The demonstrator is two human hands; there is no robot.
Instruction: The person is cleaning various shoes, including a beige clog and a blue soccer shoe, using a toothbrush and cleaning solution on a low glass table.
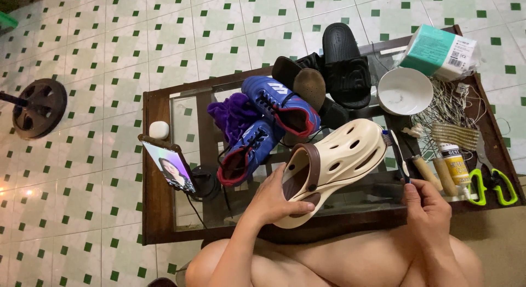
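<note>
Green-and-white tiled floor; glass worktop in wooden frame. Cream clog, over worktop's near edge, heel pinched in left hand grip. Blue football boots, black slide, white bowl. Toothbrush, bristles at clog's toe, clenched in right hand grip.
</note>
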